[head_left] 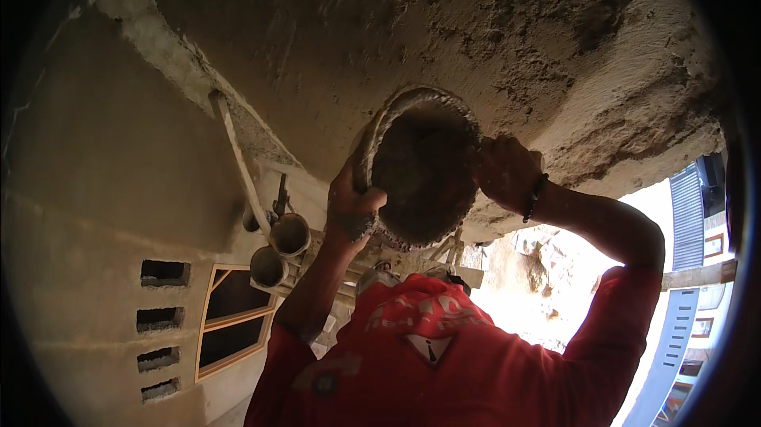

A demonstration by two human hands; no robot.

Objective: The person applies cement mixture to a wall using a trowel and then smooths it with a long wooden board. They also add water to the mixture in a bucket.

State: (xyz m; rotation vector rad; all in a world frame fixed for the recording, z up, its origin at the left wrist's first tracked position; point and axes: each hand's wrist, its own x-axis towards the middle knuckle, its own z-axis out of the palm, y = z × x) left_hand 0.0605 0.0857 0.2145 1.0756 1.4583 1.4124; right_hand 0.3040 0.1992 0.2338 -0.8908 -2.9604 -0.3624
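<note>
A dark round bucket (pixel 424 165), its rim caked with mortar, is held up in front of my chest with its mouth toward me. My left hand (pixel 354 203) grips its left rim, thumb over the edge and fingers behind. My right hand (pixel 507 171) is closed at the bucket's right rim, a dark bracelet on its wrist. What its fingers hold is hidden in shadow. The bucket's inside is too dark to make out. Beyond it spreads a rough, mortar-coated wall surface (pixel 317 55).
To the left, two small buckets (pixel 290 234) stand close together by a leaning wooden pole (pixel 238 158). Lower left is a wood-framed window (pixel 235 316) beside several vent openings (pixel 165 274). Bright outdoor ground (pixel 539 276) and a blue panel (pixel 674 348) lie to the right.
</note>
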